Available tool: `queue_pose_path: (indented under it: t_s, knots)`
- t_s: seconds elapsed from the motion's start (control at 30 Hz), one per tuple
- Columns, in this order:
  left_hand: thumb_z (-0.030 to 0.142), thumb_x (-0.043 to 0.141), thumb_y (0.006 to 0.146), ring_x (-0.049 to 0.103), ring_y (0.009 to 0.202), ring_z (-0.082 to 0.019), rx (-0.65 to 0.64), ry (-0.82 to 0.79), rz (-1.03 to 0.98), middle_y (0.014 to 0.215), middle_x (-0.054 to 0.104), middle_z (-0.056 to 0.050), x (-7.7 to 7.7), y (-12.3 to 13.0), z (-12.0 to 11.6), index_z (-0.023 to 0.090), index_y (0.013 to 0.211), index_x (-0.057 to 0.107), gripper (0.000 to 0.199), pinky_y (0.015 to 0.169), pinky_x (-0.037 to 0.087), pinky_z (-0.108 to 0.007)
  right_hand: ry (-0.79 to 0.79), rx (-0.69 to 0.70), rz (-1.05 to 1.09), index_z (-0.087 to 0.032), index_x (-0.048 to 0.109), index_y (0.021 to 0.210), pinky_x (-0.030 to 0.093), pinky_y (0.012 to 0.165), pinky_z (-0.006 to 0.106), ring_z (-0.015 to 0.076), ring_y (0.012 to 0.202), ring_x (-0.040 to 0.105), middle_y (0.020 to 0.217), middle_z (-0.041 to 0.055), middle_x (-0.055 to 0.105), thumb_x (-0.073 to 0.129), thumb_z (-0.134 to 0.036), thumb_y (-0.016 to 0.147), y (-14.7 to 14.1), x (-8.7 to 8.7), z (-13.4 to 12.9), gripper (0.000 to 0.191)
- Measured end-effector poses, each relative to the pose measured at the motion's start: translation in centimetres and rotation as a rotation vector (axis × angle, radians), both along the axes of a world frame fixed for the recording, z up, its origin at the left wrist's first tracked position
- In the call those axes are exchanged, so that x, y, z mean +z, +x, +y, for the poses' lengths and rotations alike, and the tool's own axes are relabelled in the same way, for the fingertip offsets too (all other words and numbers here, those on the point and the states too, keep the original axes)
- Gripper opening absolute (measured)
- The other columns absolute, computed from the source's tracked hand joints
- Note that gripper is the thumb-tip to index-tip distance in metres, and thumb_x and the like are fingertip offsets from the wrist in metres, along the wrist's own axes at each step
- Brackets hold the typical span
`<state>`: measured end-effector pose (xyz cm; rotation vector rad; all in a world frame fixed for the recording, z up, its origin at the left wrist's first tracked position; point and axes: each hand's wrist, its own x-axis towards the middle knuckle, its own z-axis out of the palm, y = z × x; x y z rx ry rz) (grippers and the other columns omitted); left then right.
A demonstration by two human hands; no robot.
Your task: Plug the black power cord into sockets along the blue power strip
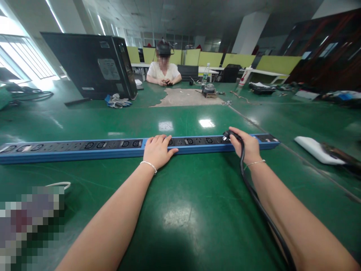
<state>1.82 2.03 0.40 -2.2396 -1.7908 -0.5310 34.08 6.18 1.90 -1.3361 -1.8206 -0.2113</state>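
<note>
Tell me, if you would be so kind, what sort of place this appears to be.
It looks like an office space used as a workshop: yellow-green partitions stand in the background, while a long blue power strip and a black computer tower sit on the green table.

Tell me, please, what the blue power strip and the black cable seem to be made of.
Power strip: its blue body is probably coated metal, satin, given the long straight edges, though plastic is possible.
Cable: likely a rubber or soft plastic jacket, fairly matte, as it curves smoothly.
</note>
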Motion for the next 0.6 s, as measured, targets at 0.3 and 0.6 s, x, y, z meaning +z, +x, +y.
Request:
queue_pose_path:
  t_s: [0.3,0.6]
  knots:
    - [0.058,0.038,0.084,0.045,0.119,-0.025,0.018,-0.011,0.016,0.128,0.054,-0.008,0.1,0.1,-0.1,0.024,0.128,0.047,0.056,0.100,0.031,-0.041,0.026,0.155,-0.066,-0.018,0.064,0.108,0.050,0.092,0.039,0.0222,0.101,0.064,0.109,0.0081,0.068,0.049,-0.026,0.082,-1.6,-0.4,0.5,0.031]
    - [0.058,0.039,0.084,0.046,0.119,-0.025,0.013,0.009,0.010,0.127,0.055,-0.008,0.0,0.0,-0.1,0.022,0.127,0.048,0.057,0.099,0.031,-0.040,0.049,0.223,-0.157,-0.016,0.062,0.109,0.049,0.094,0.038,0.0206,0.102,0.063,0.111,0.0098,0.066,0.045,-0.023,0.083,-2.0,-0.8,0.0,0.032]
